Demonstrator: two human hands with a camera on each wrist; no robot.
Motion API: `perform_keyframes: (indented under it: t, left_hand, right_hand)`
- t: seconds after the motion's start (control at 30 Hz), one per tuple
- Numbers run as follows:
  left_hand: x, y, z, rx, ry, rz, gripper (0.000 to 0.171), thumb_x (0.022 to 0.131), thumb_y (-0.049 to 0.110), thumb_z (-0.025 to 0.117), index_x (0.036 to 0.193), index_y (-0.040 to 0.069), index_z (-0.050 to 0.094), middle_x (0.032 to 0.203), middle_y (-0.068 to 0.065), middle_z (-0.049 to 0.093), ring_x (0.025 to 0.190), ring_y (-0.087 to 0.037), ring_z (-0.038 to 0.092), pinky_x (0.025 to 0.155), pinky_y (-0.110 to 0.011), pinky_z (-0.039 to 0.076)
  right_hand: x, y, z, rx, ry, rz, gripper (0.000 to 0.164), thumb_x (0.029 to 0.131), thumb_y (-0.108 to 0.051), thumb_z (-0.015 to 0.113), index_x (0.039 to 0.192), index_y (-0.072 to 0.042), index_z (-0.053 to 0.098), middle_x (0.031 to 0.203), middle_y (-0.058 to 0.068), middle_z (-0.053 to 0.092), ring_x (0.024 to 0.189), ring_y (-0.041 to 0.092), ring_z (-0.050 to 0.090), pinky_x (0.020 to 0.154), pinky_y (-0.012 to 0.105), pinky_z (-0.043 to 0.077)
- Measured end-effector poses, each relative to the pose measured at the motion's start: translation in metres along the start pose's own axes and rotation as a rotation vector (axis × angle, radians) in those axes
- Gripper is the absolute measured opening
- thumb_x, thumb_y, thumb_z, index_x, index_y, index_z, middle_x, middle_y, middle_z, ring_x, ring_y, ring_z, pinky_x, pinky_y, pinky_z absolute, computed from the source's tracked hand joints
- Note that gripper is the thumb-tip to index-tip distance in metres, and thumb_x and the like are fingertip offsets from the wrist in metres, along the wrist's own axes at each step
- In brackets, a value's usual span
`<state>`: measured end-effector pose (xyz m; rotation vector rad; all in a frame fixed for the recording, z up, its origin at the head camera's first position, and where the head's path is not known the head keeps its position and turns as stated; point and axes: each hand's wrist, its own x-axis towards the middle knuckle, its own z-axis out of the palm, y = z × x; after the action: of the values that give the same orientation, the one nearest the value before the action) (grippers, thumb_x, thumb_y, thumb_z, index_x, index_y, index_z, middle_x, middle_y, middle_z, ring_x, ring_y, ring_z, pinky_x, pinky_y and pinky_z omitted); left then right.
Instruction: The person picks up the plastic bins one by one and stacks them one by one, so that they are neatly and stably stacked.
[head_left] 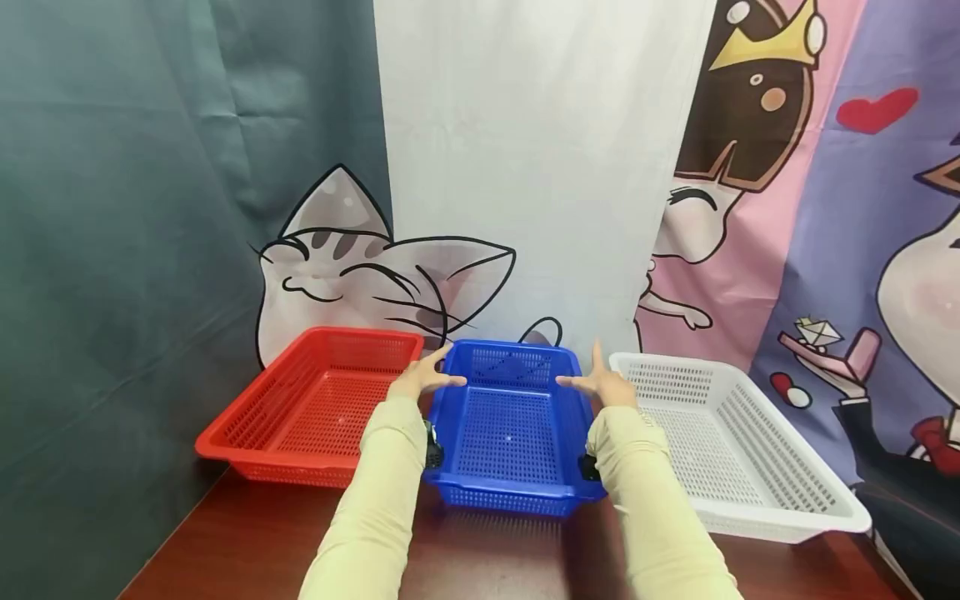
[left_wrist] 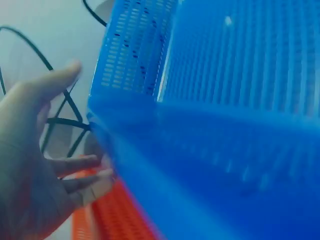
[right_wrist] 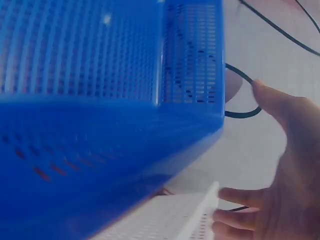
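Observation:
A blue plastic basket (head_left: 510, 437) with slotted walls and floor stands in the middle of the table, and nothing lies in it. My left hand (head_left: 418, 380) is at its far left corner, fingers spread and thumb extended. In the left wrist view, that hand's fingertips (left_wrist: 102, 180) reach right to the outer side of the blue rim. Across the basket, my right hand (head_left: 609, 387) hovers near the far right corner with thumb and fingers apart. The right wrist view shows the right hand's fingers (right_wrist: 240, 220) beside the white basket's edge, apart from the blue wall.
To the left stands a red basket (head_left: 322, 417), and to the right a white basket (head_left: 712, 450); both hold nothing. All three rest on a dark reddish-brown table (head_left: 495, 558). Behind them hangs a cloth backdrop (head_left: 540, 167) printed with cartoon figures.

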<state>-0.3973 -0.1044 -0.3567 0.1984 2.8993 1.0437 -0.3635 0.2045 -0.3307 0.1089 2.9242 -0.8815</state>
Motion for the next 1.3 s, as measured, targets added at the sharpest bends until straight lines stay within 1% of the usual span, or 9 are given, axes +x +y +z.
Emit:
perform_keyframes:
  t: [0.1, 0.17, 0.27, 0.43, 0.6, 0.73, 0.83, 1.07, 1.3]
  left_hand:
    - [0.013, -0.011, 0.017, -0.123, -0.035, -0.046, 0.088, 0.079, 0.028, 0.073, 0.155, 0.026, 0.027, 0.152, -0.026, 0.038, 0.126, -0.048, 0.05, 0.096, -0.058, 0.048]
    - [0.02, -0.016, 0.028, -0.205, -0.063, -0.067, 0.09, 0.077, 0.016, 0.072, 0.154, 0.026, 0.027, 0.151, -0.026, 0.039, 0.119, -0.045, 0.055, 0.084, -0.054, 0.054]
    - [0.023, -0.016, 0.038, -0.243, -0.074, -0.076, 0.092, 0.074, 0.005, 0.066, 0.155, 0.023, 0.026, 0.149, -0.027, 0.041, 0.116, -0.043, 0.057, 0.079, -0.053, 0.055]
    - [0.012, -0.009, 0.036, -0.223, -0.028, -0.104, 0.092, 0.069, -0.006, 0.056, 0.154, 0.013, 0.027, 0.15, -0.027, 0.039, 0.127, -0.043, 0.049, 0.097, -0.056, 0.048]
    - [0.021, -0.016, 0.045, -0.248, 0.039, -0.096, 0.084, 0.07, -0.001, 0.051, 0.151, 0.013, 0.033, 0.148, -0.026, 0.042, 0.125, -0.041, 0.05, 0.098, -0.057, 0.047]
    - [0.024, -0.017, 0.051, -0.247, 0.081, -0.126, 0.082, 0.07, 0.0, 0.048, 0.149, 0.015, 0.038, 0.146, -0.025, 0.046, 0.122, -0.039, 0.052, 0.097, -0.056, 0.047]
    - [0.015, -0.011, 0.049, -0.234, 0.093, -0.153, 0.079, 0.073, -0.001, 0.047, 0.15, 0.016, 0.038, 0.146, -0.025, 0.046, 0.122, -0.04, 0.052, 0.1, -0.055, 0.046]
    - [0.013, -0.014, 0.055, -0.226, 0.131, -0.129, 0.076, 0.076, 0.003, 0.047, 0.149, 0.021, 0.037, 0.139, -0.027, 0.051, 0.11, -0.039, 0.056, 0.094, -0.053, 0.048]
    - [0.021, -0.017, 0.053, -0.213, 0.16, -0.119, 0.075, 0.077, 0.004, 0.053, 0.148, 0.026, 0.039, 0.14, -0.024, 0.052, 0.111, -0.039, 0.057, 0.093, -0.055, 0.049]
  right_hand:
    - [0.002, 0.007, 0.009, 0.27, -0.149, 0.004, 0.104, 0.095, -0.029, 0.056, 0.148, -0.007, -0.03, 0.157, 0.035, -0.011, 0.146, 0.053, -0.001, 0.118, 0.063, 0.011]
    - [0.006, 0.014, 0.017, 0.346, -0.191, 0.01, 0.103, 0.095, -0.024, 0.056, 0.148, -0.005, -0.031, 0.157, 0.033, -0.018, 0.146, 0.052, -0.008, 0.118, 0.063, 0.006]
    - [0.025, 0.032, 0.03, 0.3, -0.171, -0.017, 0.107, 0.093, -0.029, 0.06, 0.148, -0.003, -0.029, 0.157, 0.033, -0.015, 0.146, 0.052, -0.005, 0.118, 0.062, 0.006]
    - [0.067, 0.056, 0.055, 0.307, -0.121, -0.066, 0.117, 0.086, -0.029, 0.069, 0.15, -0.004, -0.027, 0.158, 0.032, -0.014, 0.147, 0.049, -0.003, 0.12, 0.058, 0.005]
    - [0.037, 0.029, 0.048, 0.293, -0.043, 0.009, 0.101, 0.083, -0.01, 0.061, 0.152, 0.005, -0.012, 0.155, 0.039, 0.005, 0.143, 0.054, 0.014, 0.119, 0.058, 0.016]
    - [0.02, 0.024, 0.05, 0.248, 0.087, 0.051, 0.086, 0.08, -0.01, 0.056, 0.153, -0.001, 0.012, 0.151, 0.037, 0.027, 0.137, 0.053, 0.033, 0.114, 0.058, 0.03]
    - [0.016, 0.024, 0.057, 0.246, 0.161, 0.078, 0.074, 0.079, -0.01, 0.052, 0.148, -0.004, 0.027, 0.148, 0.031, 0.038, 0.131, 0.051, 0.042, 0.109, 0.057, 0.036]
    - [0.016, 0.034, 0.064, 0.349, 0.246, 0.085, 0.067, 0.079, -0.005, 0.05, 0.145, -0.007, 0.038, 0.149, 0.028, 0.04, 0.131, 0.051, 0.041, 0.108, 0.059, 0.035]
    - [0.024, 0.04, 0.061, 0.47, 0.243, 0.05, 0.068, 0.08, -0.002, 0.053, 0.147, -0.007, 0.037, 0.151, 0.029, 0.035, 0.134, 0.05, 0.037, 0.11, 0.059, 0.035]
